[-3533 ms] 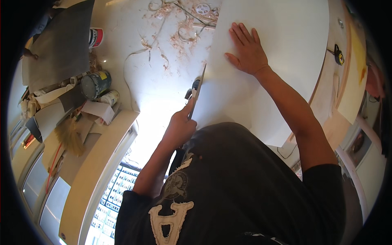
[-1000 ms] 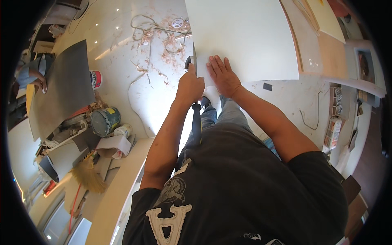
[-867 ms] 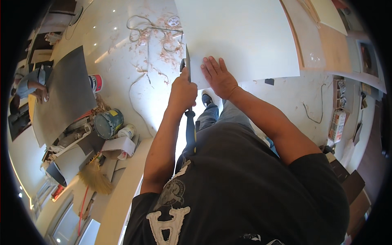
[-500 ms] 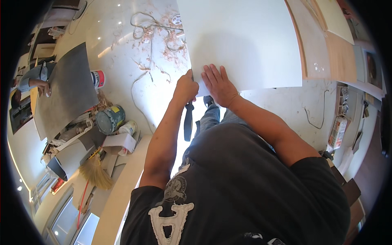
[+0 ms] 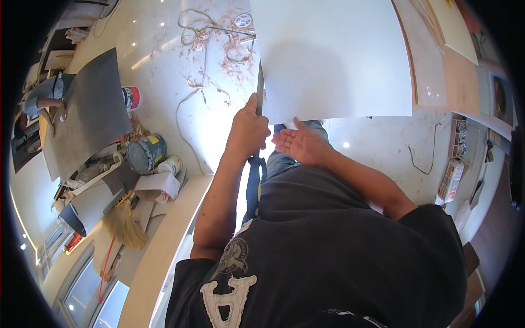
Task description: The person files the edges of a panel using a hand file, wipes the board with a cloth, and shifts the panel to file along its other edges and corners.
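A large white sheet lies in front of me, its near edge facing my body. My left hand is closed at the sheet's left edge, index finger stretched forward along a long, flat, dark tool. A dark strap-like piece with a little yellow hangs below that fist; whether it belongs to the tool I cannot tell. My right hand is open, palm turned up, just off the sheet's near edge and touching nothing.
At the left a co-worker's hand rests on a dark grey sheet. Nearby stand a paint bucket, a red-and-white tub and a straw broom. Cable and shavings litter the floor ahead.
My right hand has come off the white sheet, drawn back toward my body and turned palm up. More of the dark tool shows ahead of my left hand, which remains closed at the edge.
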`<state>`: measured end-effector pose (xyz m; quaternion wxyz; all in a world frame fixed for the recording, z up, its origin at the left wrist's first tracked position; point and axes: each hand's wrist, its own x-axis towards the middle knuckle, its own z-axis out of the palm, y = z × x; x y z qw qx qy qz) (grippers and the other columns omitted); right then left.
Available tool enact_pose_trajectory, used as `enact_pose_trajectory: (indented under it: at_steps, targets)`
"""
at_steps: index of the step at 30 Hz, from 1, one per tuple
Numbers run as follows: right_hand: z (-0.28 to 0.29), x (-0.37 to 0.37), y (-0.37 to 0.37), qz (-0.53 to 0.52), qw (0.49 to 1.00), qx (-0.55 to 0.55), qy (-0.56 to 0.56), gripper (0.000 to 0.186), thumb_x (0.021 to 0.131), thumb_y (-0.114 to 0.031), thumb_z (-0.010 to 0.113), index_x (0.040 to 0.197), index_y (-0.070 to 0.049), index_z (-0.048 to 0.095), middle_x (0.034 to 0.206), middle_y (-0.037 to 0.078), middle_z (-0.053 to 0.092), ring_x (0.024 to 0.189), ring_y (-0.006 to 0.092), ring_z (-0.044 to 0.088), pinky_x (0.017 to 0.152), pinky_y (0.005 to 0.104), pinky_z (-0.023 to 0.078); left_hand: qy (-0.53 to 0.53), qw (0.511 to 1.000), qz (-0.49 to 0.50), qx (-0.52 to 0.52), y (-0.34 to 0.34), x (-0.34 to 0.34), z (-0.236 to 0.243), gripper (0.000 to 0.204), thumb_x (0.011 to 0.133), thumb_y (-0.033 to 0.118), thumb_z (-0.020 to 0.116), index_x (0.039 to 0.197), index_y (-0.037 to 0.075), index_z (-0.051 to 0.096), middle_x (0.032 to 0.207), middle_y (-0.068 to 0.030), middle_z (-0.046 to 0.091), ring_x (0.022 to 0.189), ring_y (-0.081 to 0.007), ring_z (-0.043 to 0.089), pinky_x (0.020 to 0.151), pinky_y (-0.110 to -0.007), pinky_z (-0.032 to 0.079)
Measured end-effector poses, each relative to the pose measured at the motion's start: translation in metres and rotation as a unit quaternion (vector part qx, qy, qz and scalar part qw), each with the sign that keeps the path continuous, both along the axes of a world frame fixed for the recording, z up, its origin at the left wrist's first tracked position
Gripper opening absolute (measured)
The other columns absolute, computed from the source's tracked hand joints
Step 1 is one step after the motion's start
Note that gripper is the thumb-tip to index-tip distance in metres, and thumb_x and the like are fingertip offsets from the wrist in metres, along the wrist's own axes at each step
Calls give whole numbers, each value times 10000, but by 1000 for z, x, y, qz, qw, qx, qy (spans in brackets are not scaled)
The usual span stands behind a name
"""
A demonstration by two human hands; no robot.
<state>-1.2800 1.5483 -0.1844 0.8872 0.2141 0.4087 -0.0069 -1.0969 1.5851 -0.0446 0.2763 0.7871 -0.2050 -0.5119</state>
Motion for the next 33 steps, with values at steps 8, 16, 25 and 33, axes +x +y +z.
enact_pose_trajectory:
  at_steps: [8,16,25,33]
  targets:
    - [12,70,-4,-302,947,-101,47,568,940,-360,700,1379,-83,470,1414,62,537,1363,296,452,1182,463,330,-6,999,-42,1,2,-12,-14,574,800,4,428,1369,-33,495,648,-129,608,396,-159,533,378,-309,433]
    - [1,75,2,-247,969,-4,24,589,883,-504,718,1287,-110,550,1244,25,640,1231,258,554,1112,461,397,-10,994,-99,42,-1,-10,-15,452,813,-20,500,1251,-127,494,775,-237,652,481,-242,638,402,-346,488]
    - [-2,65,6,-218,971,-51,-84,624,899,-529,676,1323,-99,518,1305,85,598,1256,303,525,1117,503,381,-34,993,-107,20,0,-12,-22,671,786,7,448,1449,-88,410,687,-163,635,421,-190,574,387,-317,450]
    - [-14,76,9,-259,964,-48,-43,658,900,-509,672,1364,-79,490,1327,118,576,1252,330,525,1125,506,376,-1,995,-82,59,16,-19,-6,718,805,13,421,1512,-74,333,646,-131,619,411,-165,553,399,-309,457]
